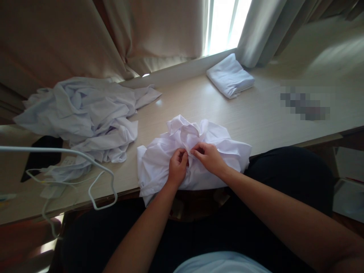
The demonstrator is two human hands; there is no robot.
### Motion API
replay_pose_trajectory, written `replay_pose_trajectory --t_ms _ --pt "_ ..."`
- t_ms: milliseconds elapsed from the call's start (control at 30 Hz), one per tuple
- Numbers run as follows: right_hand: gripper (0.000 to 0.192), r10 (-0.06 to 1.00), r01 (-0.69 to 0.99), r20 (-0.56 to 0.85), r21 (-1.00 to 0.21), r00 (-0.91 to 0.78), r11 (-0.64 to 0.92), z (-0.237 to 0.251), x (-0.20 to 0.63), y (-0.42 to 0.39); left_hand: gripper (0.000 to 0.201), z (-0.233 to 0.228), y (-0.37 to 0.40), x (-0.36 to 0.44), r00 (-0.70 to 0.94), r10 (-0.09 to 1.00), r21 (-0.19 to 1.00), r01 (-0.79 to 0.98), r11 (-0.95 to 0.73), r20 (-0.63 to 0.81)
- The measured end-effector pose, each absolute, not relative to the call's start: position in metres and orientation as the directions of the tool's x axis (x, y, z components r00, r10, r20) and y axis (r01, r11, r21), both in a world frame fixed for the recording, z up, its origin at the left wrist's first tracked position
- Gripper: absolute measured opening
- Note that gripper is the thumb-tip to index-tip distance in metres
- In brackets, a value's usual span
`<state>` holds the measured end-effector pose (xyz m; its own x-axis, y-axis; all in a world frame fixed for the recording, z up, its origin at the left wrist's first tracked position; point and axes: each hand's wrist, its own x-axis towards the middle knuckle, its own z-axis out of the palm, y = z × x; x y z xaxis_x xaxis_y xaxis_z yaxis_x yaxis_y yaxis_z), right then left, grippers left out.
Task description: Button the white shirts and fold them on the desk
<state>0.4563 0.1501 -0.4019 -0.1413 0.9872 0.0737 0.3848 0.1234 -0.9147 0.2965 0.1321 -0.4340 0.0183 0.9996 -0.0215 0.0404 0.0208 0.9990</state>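
Note:
A white collared shirt (159,163) lies bunched at the near edge of the pale table, part of it hanging over the edge. My left hand (178,163) pinches the cloth just below the collar. Close beside it, my right hand (209,156) has thumb and forefinger pressed together on the shirt's front. The fingertips of both hands are almost touching, and any button between them is too small to make out.
A heap of crumpled white cloth (93,110) covers the table's left side, near a dark flat object (42,151) and a white cable (99,163). One folded white garment (230,76) lies at the back by the curtain (165,30). A blurred-out item (305,104) is at right.

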Motion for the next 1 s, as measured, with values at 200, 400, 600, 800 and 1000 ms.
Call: replay_pose_trajectory --t_ms 200,400,600,800,1000 --pt "0.011 0.986 0.399 0.090 -0.906 -0.141 0.139 -0.3996 0.4556 0.1482 0.022 -0.4327 0.1308 0.2952 0.032 0.999 0.998 0.055 0.006 -0.008" --pt "0.010 0.985 0.414 0.120 -0.896 -0.124 0.161 -0.3988 0.4541 0.1459 0.022 -0.4326 0.1296 0.2939 0.047 0.999 0.998 0.069 -0.001 -0.003" --pt "0.009 0.983 0.407 0.135 -0.896 -0.127 0.176 -0.3988 0.4530 0.1447 0.022 -0.4318 0.1291 0.2932 0.045 0.999 0.998 0.064 0.001 -0.004" --pt "0.009 0.979 0.406 0.131 -0.895 -0.157 0.185 -0.3983 0.4526 0.1439 0.026 -0.4300 0.1287 0.2934 0.072 0.997 0.999 0.042 -0.020 0.017" --pt "0.009 0.980 0.414 0.135 -0.891 -0.149 0.186 -0.4012 0.4527 0.1440 0.027 -0.4311 0.1271 0.2957 0.072 0.997 0.997 0.071 -0.028 0.023"
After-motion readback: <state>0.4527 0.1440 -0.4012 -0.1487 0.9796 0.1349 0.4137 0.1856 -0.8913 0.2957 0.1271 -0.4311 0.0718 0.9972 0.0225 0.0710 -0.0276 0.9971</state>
